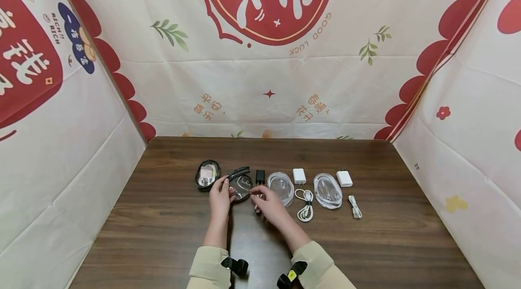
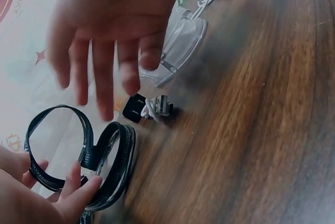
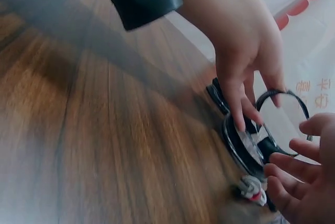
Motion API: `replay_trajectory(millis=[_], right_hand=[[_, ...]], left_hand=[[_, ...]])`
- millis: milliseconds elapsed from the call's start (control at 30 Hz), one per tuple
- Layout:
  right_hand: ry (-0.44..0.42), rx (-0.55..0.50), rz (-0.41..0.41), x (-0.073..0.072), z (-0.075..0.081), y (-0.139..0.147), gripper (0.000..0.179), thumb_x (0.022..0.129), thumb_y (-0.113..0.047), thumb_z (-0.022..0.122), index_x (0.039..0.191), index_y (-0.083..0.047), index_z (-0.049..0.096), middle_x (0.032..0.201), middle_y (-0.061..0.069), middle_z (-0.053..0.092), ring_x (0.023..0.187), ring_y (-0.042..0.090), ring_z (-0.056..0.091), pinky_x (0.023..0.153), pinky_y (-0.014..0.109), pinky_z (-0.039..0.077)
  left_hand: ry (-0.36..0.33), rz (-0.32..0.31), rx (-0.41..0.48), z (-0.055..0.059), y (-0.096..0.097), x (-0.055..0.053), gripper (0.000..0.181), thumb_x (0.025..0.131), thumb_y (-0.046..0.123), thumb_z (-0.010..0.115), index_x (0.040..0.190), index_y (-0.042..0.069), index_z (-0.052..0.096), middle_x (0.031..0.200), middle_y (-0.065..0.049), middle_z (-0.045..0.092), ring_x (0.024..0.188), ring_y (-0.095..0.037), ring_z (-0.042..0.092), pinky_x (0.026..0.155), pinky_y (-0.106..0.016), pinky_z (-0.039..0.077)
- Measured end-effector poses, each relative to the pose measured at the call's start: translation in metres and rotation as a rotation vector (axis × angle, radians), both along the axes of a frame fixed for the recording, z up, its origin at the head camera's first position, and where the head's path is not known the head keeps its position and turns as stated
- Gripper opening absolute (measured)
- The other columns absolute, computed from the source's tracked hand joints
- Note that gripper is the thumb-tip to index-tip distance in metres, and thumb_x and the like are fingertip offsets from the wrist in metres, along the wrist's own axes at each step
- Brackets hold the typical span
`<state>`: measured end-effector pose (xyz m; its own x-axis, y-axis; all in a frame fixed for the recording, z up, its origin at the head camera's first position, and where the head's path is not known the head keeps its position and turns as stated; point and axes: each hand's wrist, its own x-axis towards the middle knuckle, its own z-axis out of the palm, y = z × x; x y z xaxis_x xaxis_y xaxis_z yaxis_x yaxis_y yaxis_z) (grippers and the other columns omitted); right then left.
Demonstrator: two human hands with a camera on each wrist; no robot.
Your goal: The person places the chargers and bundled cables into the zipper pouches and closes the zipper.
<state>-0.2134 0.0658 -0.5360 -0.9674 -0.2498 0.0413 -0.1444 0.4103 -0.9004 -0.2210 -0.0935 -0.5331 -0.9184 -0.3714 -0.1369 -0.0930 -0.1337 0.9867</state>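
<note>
A round clear pouch with black zipped trim (image 1: pixel 241 188) lies with its lid folded back, its two black rings showing in the left wrist view. My left hand (image 1: pixel 220 198) pinches the black rim (image 2: pixel 39 179) on the lid side. Just right of the pouch, my right hand (image 1: pixel 269 204) hovers with fingers extended and holds nothing; its spread fingers show in the left wrist view. Beside the pouch is a black charger plug (image 1: pixel 260 176). A short cable with a metal USB end (image 2: pixel 162 106) is next to that plug, partly hidden by my right hand in the head view.
At left lies another black-trimmed pouch (image 1: pixel 208 176) with a pale charger and cable inside. To the right are two clear pouches (image 1: pixel 281 188) (image 1: pixel 328 191), two white charger plugs (image 1: pixel 299 176) (image 1: pixel 344 178), a coiled white cable (image 1: pixel 305 207) and a small cable bundle (image 1: pixel 355 207), on a brown wooden table (image 1: pixel 390 243).
</note>
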Motion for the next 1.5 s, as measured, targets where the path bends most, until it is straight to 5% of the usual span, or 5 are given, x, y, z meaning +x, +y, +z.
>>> replay_trajectory(millis=[200,367,700,1000,1500], right_hand=[[0.104,0.023,-0.064,-0.001,-0.006,0.008,0.018,0.091,-0.006,0.063,0.106,0.001,0.067,0.093,0.006,0.066,0.071,0.012,0.056,0.06,0.027,0.049],[0.22,0.279,-0.111,0.002,-0.008,0.003,0.004,0.081,-0.009,0.072,0.083,-0.008,0.068,0.071,-0.004,0.06,0.065,0.009,0.055,0.06,0.027,0.047],[0.115,0.513,-0.274,0.005,-0.009,-0.009,0.034,0.07,-0.034,0.084,0.065,-0.017,0.055,0.06,-0.005,0.053,0.055,0.015,0.052,0.05,0.035,0.043],[0.166,0.556,-0.232,0.006,-0.011,-0.009,0.036,0.069,-0.016,0.073,0.048,-0.018,0.044,0.048,-0.007,0.037,0.047,0.016,0.036,0.041,0.034,0.031],[0.189,0.41,-0.263,0.005,0.007,0.006,0.012,0.077,-0.014,0.071,0.072,-0.012,0.061,0.064,-0.001,0.055,0.059,0.018,0.051,0.054,0.037,0.044]], left_hand=[[-0.007,0.018,-0.053,0.002,-0.005,0.001,0.031,0.103,0.013,0.049,0.128,-0.002,0.058,0.117,-0.027,0.056,0.081,-0.028,0.062,0.066,-0.034,0.057],[-0.003,0.016,-0.049,0.002,-0.006,0.002,0.032,0.103,0.013,0.05,0.128,-0.003,0.058,0.111,-0.026,0.057,0.077,-0.021,0.061,0.063,-0.031,0.056],[-0.011,0.029,-0.055,-0.001,-0.006,0.004,0.029,0.102,0.011,0.05,0.125,-0.002,0.06,0.107,-0.027,0.057,0.077,-0.023,0.06,0.062,-0.028,0.055],[-0.018,0.025,-0.06,-0.002,-0.008,0.005,0.03,0.103,0.012,0.049,0.127,-0.003,0.059,0.113,-0.028,0.056,0.077,-0.023,0.06,0.062,-0.026,0.055],[-0.006,0.033,-0.099,-0.002,-0.011,0.007,0.028,0.102,0.011,0.05,0.124,-0.003,0.062,0.115,-0.024,0.059,0.073,-0.02,0.051,0.059,-0.028,0.052]])
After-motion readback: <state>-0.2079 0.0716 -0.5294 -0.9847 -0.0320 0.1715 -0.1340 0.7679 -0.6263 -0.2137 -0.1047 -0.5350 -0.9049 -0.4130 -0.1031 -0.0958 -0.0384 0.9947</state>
